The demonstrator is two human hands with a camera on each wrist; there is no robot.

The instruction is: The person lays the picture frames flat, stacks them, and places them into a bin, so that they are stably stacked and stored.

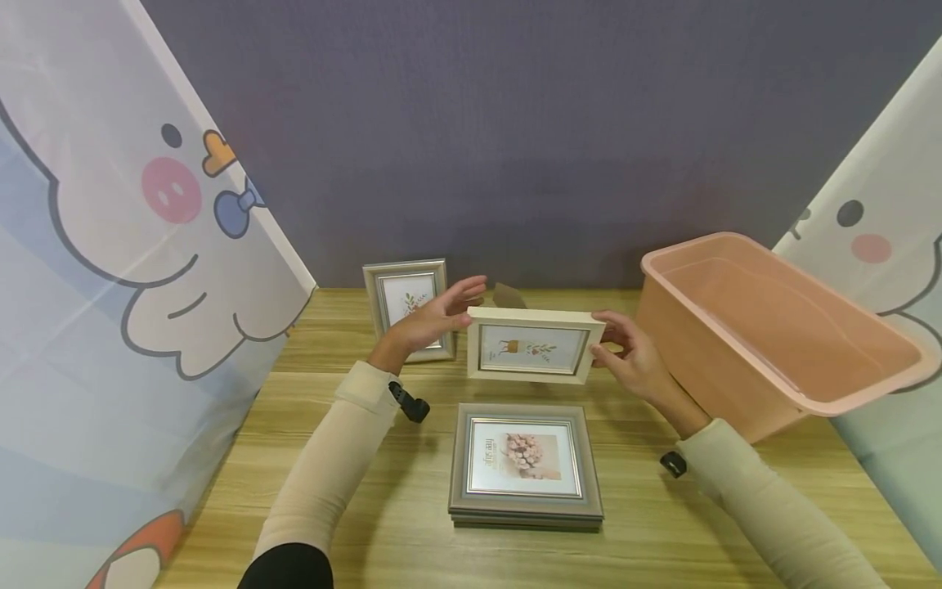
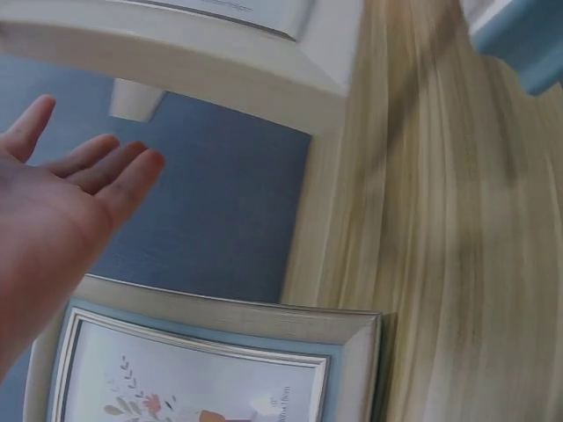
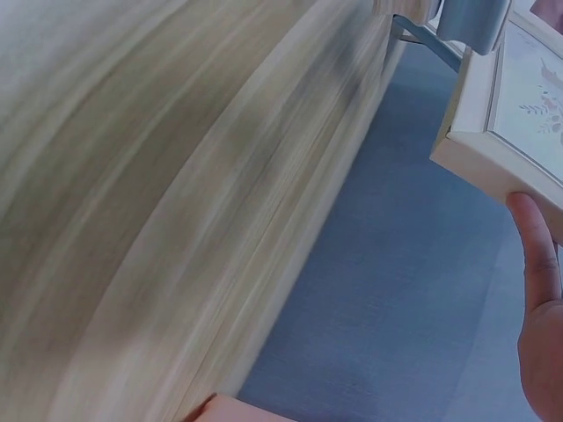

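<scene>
The cream picture frame (image 1: 531, 348) is held sideways above the table, its picture facing the head camera. My right hand (image 1: 634, 358) pinches its right end between thumb and fingers; the right wrist view shows a finger of that hand (image 3: 541, 308) against the frame's edge (image 3: 497, 164). At the other end, my left hand (image 1: 432, 321) has its thumb at the frame's corner and its fingers extended. In the left wrist view, the open left hand (image 2: 66, 207) appears beside the cream frame (image 2: 176, 57). A silver-edged frame (image 1: 406, 296) stands upright behind my left hand.
Nearer on the wooden table (image 1: 412, 532) lies a stack of larger grey-brown frames (image 1: 524, 462), the top one showing flowers. A pink plastic bin (image 1: 706, 352) stands at the right. A dark wall (image 1: 471, 147) rises behind, with cartoon-printed cloths (image 1: 96, 286) at both sides.
</scene>
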